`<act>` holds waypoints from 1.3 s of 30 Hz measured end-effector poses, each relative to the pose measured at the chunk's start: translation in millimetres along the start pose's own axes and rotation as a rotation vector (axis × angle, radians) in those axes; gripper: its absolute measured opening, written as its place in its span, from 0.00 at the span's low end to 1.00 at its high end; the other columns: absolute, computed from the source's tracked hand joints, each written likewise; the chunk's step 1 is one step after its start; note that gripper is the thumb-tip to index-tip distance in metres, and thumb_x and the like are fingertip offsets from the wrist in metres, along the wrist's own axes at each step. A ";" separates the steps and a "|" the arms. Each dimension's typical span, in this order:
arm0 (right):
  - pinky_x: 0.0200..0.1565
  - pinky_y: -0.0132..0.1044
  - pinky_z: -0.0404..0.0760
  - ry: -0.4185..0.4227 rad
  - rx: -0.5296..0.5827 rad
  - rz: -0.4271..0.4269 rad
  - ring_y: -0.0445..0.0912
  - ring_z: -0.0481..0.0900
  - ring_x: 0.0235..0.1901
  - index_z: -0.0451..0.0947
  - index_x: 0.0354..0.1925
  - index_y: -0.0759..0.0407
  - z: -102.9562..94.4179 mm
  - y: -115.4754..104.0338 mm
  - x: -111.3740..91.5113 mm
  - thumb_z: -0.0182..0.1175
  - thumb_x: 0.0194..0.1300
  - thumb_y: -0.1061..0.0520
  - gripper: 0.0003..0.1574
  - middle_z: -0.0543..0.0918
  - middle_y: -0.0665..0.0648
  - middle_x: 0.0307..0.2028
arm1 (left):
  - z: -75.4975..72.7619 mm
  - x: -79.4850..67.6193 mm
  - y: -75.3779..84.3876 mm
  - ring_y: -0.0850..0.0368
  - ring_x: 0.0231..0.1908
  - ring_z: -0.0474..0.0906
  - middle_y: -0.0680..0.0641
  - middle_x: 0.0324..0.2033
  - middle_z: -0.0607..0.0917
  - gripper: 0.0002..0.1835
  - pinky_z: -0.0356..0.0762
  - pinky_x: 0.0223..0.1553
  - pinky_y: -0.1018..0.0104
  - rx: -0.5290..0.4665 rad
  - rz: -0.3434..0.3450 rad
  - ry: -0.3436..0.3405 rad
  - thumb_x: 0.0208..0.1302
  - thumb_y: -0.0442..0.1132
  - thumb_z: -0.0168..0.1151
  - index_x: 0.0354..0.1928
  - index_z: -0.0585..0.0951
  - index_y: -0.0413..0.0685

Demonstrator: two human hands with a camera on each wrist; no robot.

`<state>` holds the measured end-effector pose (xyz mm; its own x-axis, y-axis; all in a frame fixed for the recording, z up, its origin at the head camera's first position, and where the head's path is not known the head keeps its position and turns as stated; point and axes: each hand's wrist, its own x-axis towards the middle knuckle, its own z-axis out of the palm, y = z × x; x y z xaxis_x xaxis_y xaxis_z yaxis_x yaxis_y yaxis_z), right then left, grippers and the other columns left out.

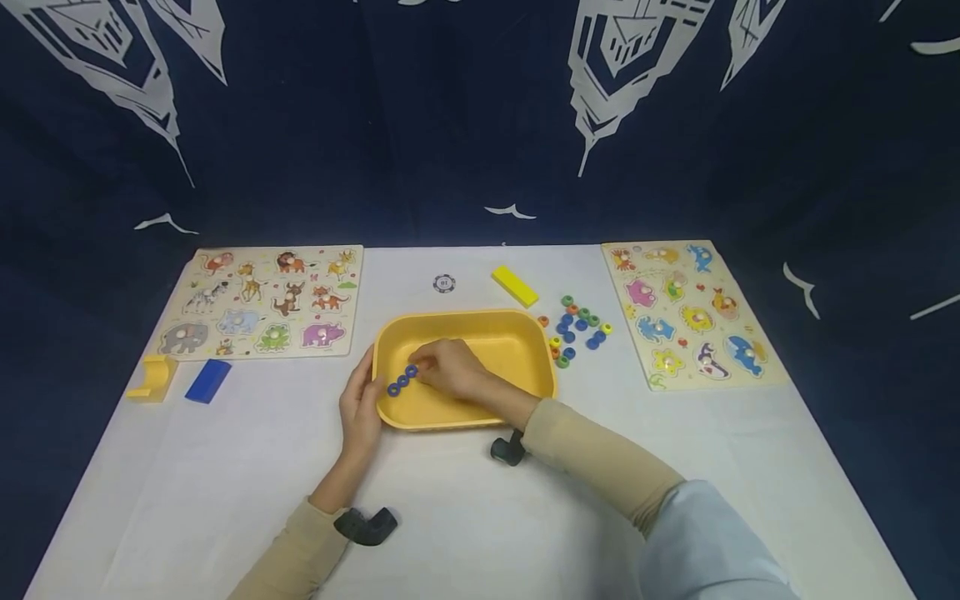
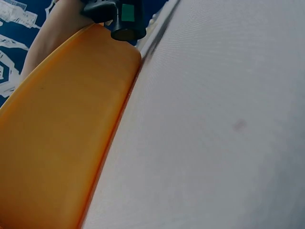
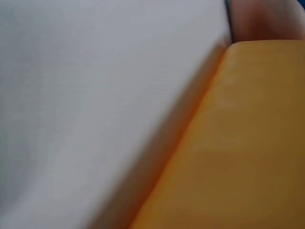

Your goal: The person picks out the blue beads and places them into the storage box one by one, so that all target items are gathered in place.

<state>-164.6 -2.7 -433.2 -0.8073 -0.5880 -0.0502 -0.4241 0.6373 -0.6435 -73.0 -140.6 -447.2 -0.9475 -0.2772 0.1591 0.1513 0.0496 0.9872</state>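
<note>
A yellow tray (image 1: 480, 327) stands on the white table, its side wall filling much of both wrist views. My left hand (image 1: 362, 412) holds the tray's left end, with the thumb by the rim and the fingers along the outside. Inside the tray, three blue beads (image 1: 402, 381) form a slanting row near the left end. My right hand (image 1: 452, 368) reaches over the near rim into the tray, its curled fingertips pinching at the upper blue bead (image 1: 411, 371) of that row. The hand itself partly hides its fingertips.
Loose blue, green, orange and yellow beads (image 1: 570, 337) lie right of the tray. Behind it are a yellow block (image 1: 515, 287) and a round chip (image 1: 444, 283). Animal puzzle boards (image 1: 348, 325) (image 1: 637, 367) flank it. A blue block (image 1: 208, 381) and yellow curved block (image 1: 156, 379) lie left.
</note>
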 end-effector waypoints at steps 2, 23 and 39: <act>0.32 0.23 0.76 0.024 0.019 -0.009 0.38 0.76 0.29 0.81 0.42 0.57 -3.5 -0.2 -1.0 0.59 0.52 0.62 0.16 0.83 0.50 0.29 | -0.5 0.7 -1.3 0.51 0.64 0.56 0.41 0.63 0.62 0.26 0.59 0.60 0.82 -0.003 0.002 -0.001 0.60 0.25 0.39 0.62 0.60 0.34; 0.23 0.22 0.70 0.711 0.306 0.029 0.42 0.70 0.26 0.79 0.44 0.58 -93.3 65.9 -107.1 0.61 0.55 0.58 0.16 0.78 0.55 0.27 | -2.0 2.4 -15.0 0.59 0.64 0.55 0.47 0.63 0.63 0.26 0.56 0.62 0.80 -0.003 -0.004 -0.002 0.61 0.27 0.40 0.63 0.61 0.41; 0.20 0.23 0.73 0.710 0.309 0.344 0.41 0.71 0.25 0.79 0.44 0.53 -66.7 147.2 -117.8 0.60 0.56 0.55 0.15 0.76 0.51 0.28 | -3.7 4.0 -21.8 0.57 0.64 0.57 0.47 0.63 0.63 0.26 0.59 0.61 0.79 -0.031 0.000 -0.009 0.62 0.26 0.40 0.63 0.61 0.42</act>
<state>-159.3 193.6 -471.1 -0.9807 0.1318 0.1442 -0.0603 0.4980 -0.8651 -79.0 -146.3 -468.1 -0.9499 -0.2690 0.1589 0.1595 0.0201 0.9870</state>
